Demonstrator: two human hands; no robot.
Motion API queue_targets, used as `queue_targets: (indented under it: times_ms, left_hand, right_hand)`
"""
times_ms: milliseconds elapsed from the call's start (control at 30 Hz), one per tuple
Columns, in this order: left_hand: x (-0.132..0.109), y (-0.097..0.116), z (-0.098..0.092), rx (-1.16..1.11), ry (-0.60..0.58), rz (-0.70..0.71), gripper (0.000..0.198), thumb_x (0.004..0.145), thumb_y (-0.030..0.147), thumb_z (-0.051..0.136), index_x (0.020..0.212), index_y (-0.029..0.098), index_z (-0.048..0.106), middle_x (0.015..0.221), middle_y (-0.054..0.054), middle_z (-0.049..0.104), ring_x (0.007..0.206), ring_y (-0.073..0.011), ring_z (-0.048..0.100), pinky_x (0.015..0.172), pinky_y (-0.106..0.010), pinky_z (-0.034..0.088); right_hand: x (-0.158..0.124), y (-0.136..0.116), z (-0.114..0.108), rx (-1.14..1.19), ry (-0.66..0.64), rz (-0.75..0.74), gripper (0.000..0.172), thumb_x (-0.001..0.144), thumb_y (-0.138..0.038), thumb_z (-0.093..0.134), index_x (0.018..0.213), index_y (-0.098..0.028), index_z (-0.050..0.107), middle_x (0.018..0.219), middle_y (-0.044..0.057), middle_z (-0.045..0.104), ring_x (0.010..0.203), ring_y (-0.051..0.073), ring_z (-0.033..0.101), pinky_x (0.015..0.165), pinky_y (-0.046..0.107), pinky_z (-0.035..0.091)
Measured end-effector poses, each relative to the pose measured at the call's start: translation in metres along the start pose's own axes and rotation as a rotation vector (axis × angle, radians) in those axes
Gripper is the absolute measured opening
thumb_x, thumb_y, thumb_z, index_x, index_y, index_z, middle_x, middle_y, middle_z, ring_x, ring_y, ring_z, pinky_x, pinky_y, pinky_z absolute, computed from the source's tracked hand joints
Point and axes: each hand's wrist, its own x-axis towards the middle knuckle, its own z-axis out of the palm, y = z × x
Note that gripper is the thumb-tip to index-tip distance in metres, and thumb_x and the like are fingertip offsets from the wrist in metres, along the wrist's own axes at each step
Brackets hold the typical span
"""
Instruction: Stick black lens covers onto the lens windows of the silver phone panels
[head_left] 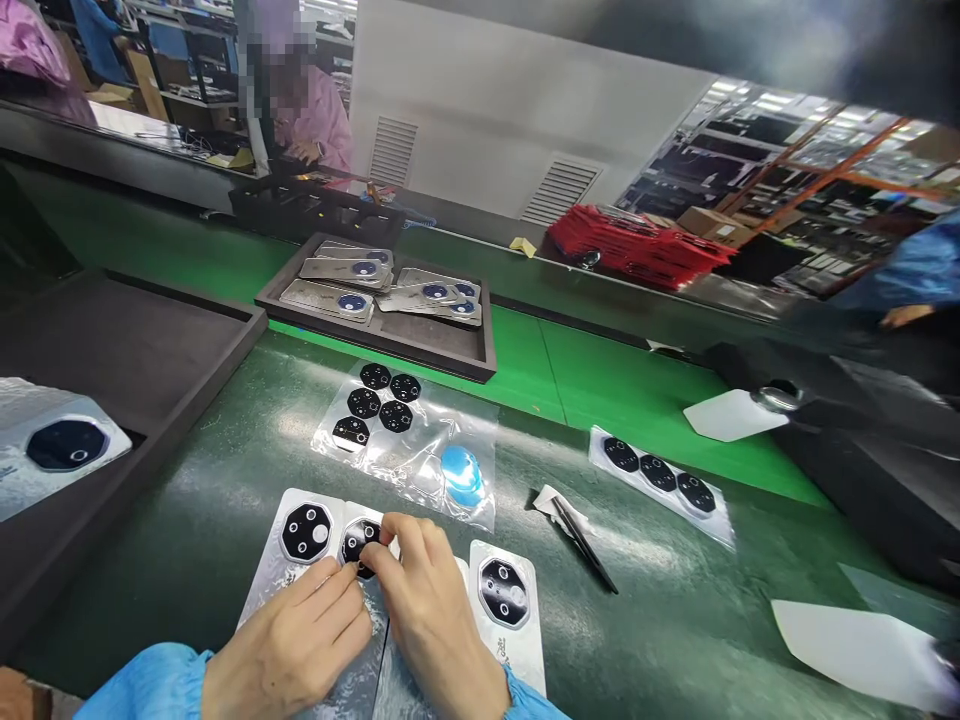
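Observation:
Several silvery phone back panels lie side by side in front of me. On the second panel (360,690) from the left sits a black octagonal camera lens cover (352,541). My right hand (435,605) pinches at this cover's right side, thumb over its face and index finger at the edge. At the cover's lower left edge, the fingertips of my left hand (289,640) are pressed together; what they grip, if anything, is hidden. The leftmost panel (262,585) and the rightmost panel (525,645) each carry a similar cover. My right hand partly hides a panel between.
Clear film (431,410) holds several lens covers (395,416) and blue round stickers (463,475). Black tweezers (589,550) rest on white tissue; a strip (724,525) with three covers lies right. A dark tray (480,350) holds several panels. Co-workers sit beyond the bench.

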Motion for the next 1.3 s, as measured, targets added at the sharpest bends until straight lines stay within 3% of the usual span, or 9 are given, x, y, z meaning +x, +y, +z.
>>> queue_targets:
  times_ms: [467,833,967,1067,1200,1300]
  left_hand:
    - [-0.003,0.002,0.000,-0.010,-0.055,0.008,0.033,0.095,-0.002,0.036,0.086,0.011,0.065,0.085,-0.008,0.069,0.085,-0.0196,0.069,0.094,-0.039,0.054]
    - [-0.003,0.002,0.002,-0.022,-0.040,0.006,0.033,0.094,-0.001,0.036,0.086,0.010,0.065,0.085,-0.009,0.069,0.087,-0.0208,0.068,0.094,-0.040,0.054]
    - [-0.003,0.002,0.003,-0.055,-0.049,-0.003,0.027,0.093,-0.003,0.041,0.085,0.010,0.064,0.084,-0.008,0.068,0.085,-0.0206,0.068,0.091,-0.040,0.055]
    - [-0.006,0.002,0.004,-0.076,-0.061,-0.011,0.025,0.093,-0.002,0.043,0.085,0.010,0.063,0.086,-0.008,0.068,0.089,-0.0209,0.068,0.091,-0.040,0.056]
    - [-0.009,-0.001,0.002,-0.190,-0.036,-0.050,0.029,0.096,-0.001,0.038,0.083,0.012,0.061,0.086,-0.008,0.068,0.094,-0.0204,0.067,0.096,-0.040,0.053]
    - [-0.009,-0.005,-0.002,-0.245,-0.049,-0.081,0.029,0.096,0.000,0.037,0.086,0.011,0.062,0.088,-0.008,0.067,0.100,-0.0207,0.066,0.099,-0.040,0.051]
  right_hand:
    - [0.002,0.002,-0.003,0.015,0.057,-0.006,0.028,0.097,-0.002,0.037,0.092,-0.018,0.060,0.095,0.008,0.053,0.081,0.021,0.046,0.067,0.032,0.040]
    - [0.003,0.005,0.000,0.047,0.008,0.003,0.026,0.097,-0.004,0.040,0.091,-0.019,0.060,0.095,0.007,0.052,0.081,0.021,0.045,0.068,0.034,0.038]
    - [0.010,0.014,-0.012,0.394,0.020,0.184,0.016,0.098,-0.012,0.046,0.092,-0.022,0.057,0.095,0.004,0.049,0.087,0.019,0.050,0.073,0.030,0.042]
    - [0.011,0.021,-0.023,0.626,0.031,0.388,0.013,0.103,-0.026,0.040,0.095,-0.023,0.050,0.090,0.001,0.049,0.080,0.017,0.050,0.071,0.028,0.042]
    - [0.004,0.024,-0.023,0.720,-0.073,0.549,0.024,0.105,-0.038,0.030,0.089,-0.024,0.043,0.078,-0.003,0.045,0.067,0.015,0.044,0.063,0.027,0.038]
    - [0.000,0.023,-0.019,0.730,-0.071,0.568,0.032,0.105,-0.043,0.026,0.083,-0.025,0.039,0.072,-0.005,0.042,0.062,0.014,0.040,0.058,0.026,0.035]
